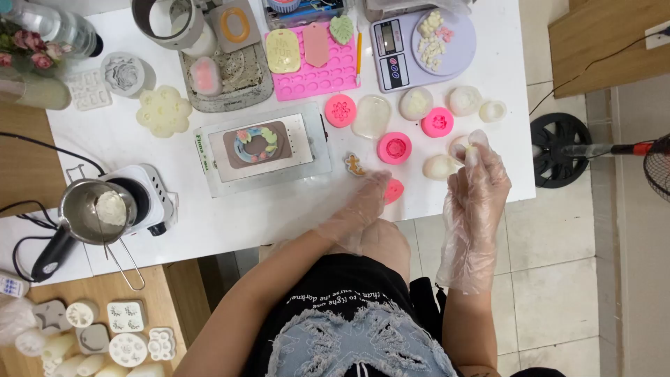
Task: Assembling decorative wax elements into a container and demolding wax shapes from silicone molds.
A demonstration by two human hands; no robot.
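- A white table over pale floor tiles, crowded with moulds; the kitchen scale at the far edge is our landmark.
- Nearer than the scale and a little to its right, the right hand, in a loose clear glove, pinches a small cream-coloured piece between its fingertips. The crinkled plastic blurs the piece's shape.
- Nearer than the scale and slightly left, the left hand, also gloved, rests on a pink mould at the table's near edge. The fingers cover most of it, and I cannot tell whether they grip or only press.
- Between the scale and the hands lie round pink moulds and whitish ones.
- The scale's plate holds pale little shapes, too small to identify.
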